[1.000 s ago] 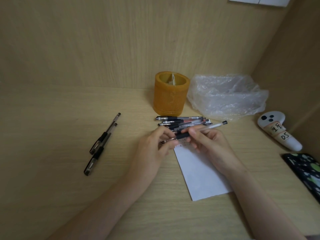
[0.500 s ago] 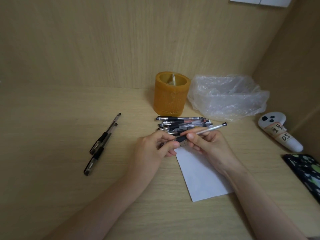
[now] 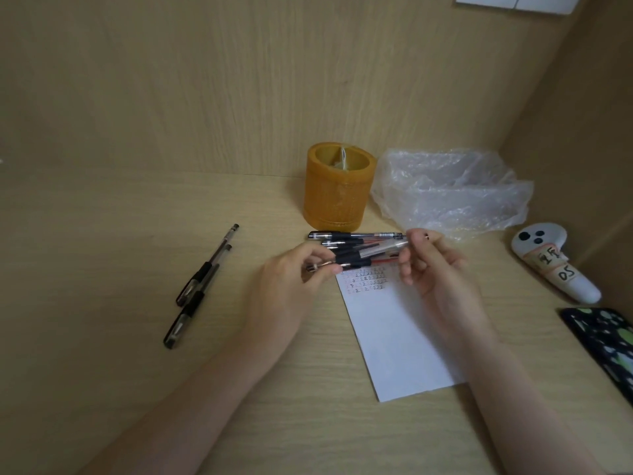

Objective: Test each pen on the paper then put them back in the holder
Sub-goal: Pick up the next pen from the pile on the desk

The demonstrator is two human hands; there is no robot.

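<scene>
A pen with a black grip (image 3: 356,259) is held level above the top of the white paper (image 3: 397,341). My left hand (image 3: 291,286) pinches its tip end. My right hand (image 3: 435,269) holds its rear end between curled fingers. Small marks in ink cover the paper's top edge. Just behind the hands lies a pile of several pens (image 3: 352,236) on the desk. The orange round holder (image 3: 337,186) stands behind the pile, against the back wall. Two more black pens (image 3: 202,282) lie side by side on the desk to the left.
A crumpled clear plastic bag (image 3: 452,190) sits right of the holder. A white controller with a handwritten label (image 3: 555,265) lies at the far right, and a dark patterned case (image 3: 606,341) in front of it. Wooden walls close off the desk at the back and right.
My hands have drawn apart along the pen, the left staying at the tip end and the right sliding to the rear end. The marks on the paper's top edge now show.
</scene>
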